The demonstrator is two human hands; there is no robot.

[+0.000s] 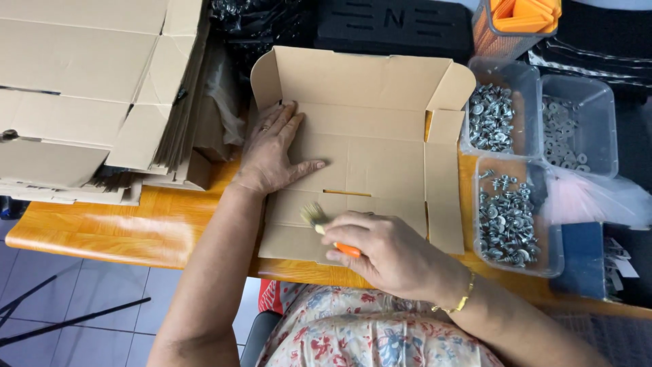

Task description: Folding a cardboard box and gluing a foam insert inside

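Note:
A flat brown cardboard box blank point(370, 129) lies partly folded on the orange wooden table point(136, 224), its back and side flaps raised. My left hand point(272, 149) presses flat on the blank's left part, fingers spread. My right hand point(387, 251) grips a small brush point(322, 224) with an orange handle; its bristles touch the cardboard near the front left flap.
A stack of flat cardboard blanks point(88, 95) fills the table's left. Three clear plastic tubs of screws and washers point(506, 217) stand at the right, beside a pink-tinted plastic bag point(591, 197). An orange container point(516, 24) and black items sit at the back.

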